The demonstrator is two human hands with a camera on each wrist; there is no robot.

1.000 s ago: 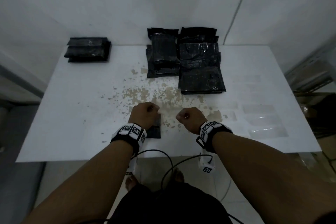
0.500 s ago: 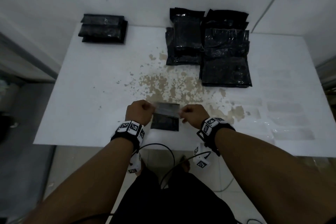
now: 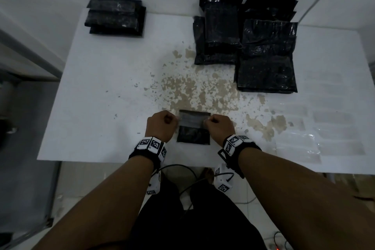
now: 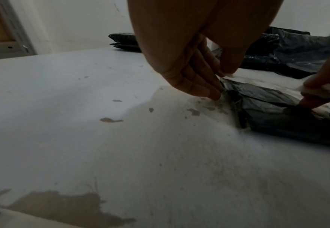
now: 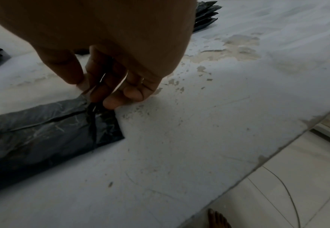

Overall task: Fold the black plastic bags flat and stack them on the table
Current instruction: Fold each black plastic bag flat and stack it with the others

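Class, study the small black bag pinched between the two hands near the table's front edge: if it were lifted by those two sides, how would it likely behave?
The black bag would probably sag, since its film looks thin and creased where the left hand and right hand pinch it. Its glossy surface suggests it may slip. It likely weighs very little.

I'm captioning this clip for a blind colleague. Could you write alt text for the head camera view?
Seen from above, a person's left hand and right hand pinch the side edges of a small black plastic bag lying near the front of a worn white table. A neat folded stack sits far left; looser bag piles lie far right.
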